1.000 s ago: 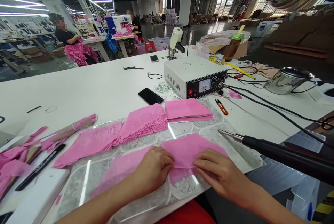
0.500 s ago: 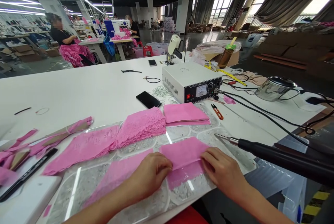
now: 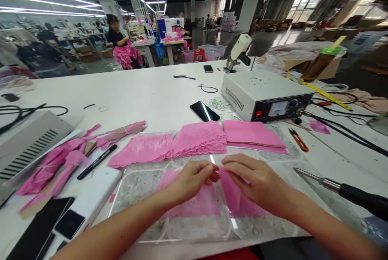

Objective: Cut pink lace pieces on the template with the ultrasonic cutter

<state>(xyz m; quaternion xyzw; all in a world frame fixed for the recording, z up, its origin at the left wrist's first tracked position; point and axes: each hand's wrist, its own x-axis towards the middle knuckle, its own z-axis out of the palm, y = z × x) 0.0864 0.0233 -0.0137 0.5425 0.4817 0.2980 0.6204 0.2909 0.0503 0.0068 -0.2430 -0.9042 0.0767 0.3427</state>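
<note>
Low in the middle, my left hand hovers over a sheer pink piece lying on the clear patterned mat; its fingers are curled, and what they pinch is too small to make out. Close beside it, my right hand has its fingers pressed together over a folded pink fabric piece, which it seems to hold at the upper edge. Behind the hands lie a pink lace stack, a flat lace piece and a smooth pink stack.
A grey control box stands behind right. The pointed tool lies right of my right hand, below orange snips. A phone, a black marker, pink strips and another box are around. People sit farther back.
The view has turned left, bringing in the box at left. My left hand has let go of the smooth pink piece, which now stands folded by my right hand; the sheer piece shows more fully.
</note>
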